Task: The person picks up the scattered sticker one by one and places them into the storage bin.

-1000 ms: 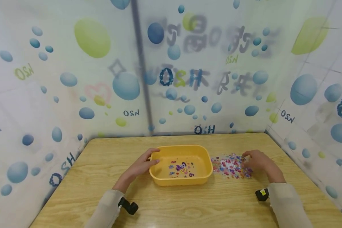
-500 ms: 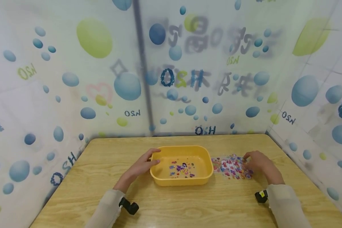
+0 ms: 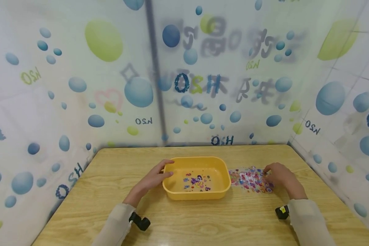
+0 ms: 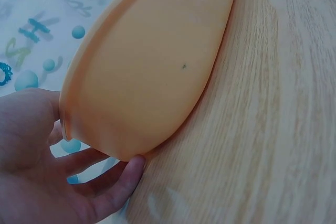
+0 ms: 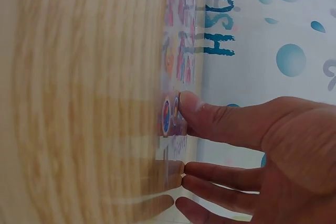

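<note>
A yellow plastic basin (image 3: 196,195) stands on the wooden table. My left hand (image 3: 155,176) grips its left end, thumb over the rim and the other fingers round the outside wall, as the left wrist view (image 4: 79,166) shows. Small colourful stickers (image 3: 197,181) lie on the basin's floor. Just right of the basin, a clear sheet of bright stickers (image 3: 249,179) lies flat. My right hand (image 3: 281,177) is at the sheet's right end. In the right wrist view its thumb (image 5: 191,102) touches the sheet, with other fingertips (image 5: 189,169) on the tabletop; the index finger is hidden.
The wooden table (image 3: 184,222) reaches back to a curtain (image 3: 184,112) printed with blue and green bubbles. A similar wall covering (image 3: 341,136) closes off the right side. Black wrist cameras (image 3: 139,222) sit at both sleeves.
The head view has shifted very slightly. Both hands, the basin and the sticker sheet stay where they were.
</note>
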Motion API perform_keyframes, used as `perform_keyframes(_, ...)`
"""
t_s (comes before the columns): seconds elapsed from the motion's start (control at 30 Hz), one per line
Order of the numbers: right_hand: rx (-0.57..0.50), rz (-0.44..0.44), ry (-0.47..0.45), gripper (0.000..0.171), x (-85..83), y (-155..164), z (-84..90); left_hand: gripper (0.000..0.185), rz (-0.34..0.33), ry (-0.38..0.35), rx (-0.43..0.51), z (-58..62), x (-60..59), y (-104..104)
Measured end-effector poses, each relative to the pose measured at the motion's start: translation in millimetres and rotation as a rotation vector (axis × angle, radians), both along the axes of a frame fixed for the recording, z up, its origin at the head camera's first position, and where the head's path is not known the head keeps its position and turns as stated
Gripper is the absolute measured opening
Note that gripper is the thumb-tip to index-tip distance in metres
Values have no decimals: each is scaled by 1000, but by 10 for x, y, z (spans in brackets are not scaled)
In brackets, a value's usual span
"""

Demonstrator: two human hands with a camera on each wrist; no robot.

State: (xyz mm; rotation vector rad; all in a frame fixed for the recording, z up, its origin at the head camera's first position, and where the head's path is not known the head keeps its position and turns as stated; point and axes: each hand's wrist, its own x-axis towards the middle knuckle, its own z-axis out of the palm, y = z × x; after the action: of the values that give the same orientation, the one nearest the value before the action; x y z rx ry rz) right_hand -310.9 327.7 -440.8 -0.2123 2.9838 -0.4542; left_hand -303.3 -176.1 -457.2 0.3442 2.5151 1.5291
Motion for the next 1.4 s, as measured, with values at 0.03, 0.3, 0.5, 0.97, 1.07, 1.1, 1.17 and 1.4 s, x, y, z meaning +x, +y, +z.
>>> perform_keyframes(0.03, -7, -9, -6, 35, 5, -2, 1, 46, -4, 3, -3, 4, 3, -2)
perform_keyframes(0.3, -10, -33, 11, 31, 33, 2, 20, 46, -17, 8, -7, -5, -6, -7)
perform_keyframes(0.5, -28, -30, -31, 42, -2, -5, 8, 45, 6, 0, 0, -19, -15, 2)
perform_keyframes(0.97, -20, -26, -14, 30, 0, -24, 7, 45, 5, 5, 1, -37, -32, -1)
perform_keyframes(1.07, -18, -25, -5, 27, -3, -33, 0, 45, 4, 4, 2, -35, -32, -4)
perform_keyframes(1.1, -16, -24, -2, 26, -5, -35, -3, 45, 3, 5, 3, -36, -31, -5)
perform_keyframes(1.17, -12, -19, 9, 24, -11, -40, -8, 45, 3, 3, 4, -33, -27, -5)
perform_keyframes(1.4, -34, -21, 13, 23, -28, -29, -22, 45, 1, 8, 0, -19, -15, 2)
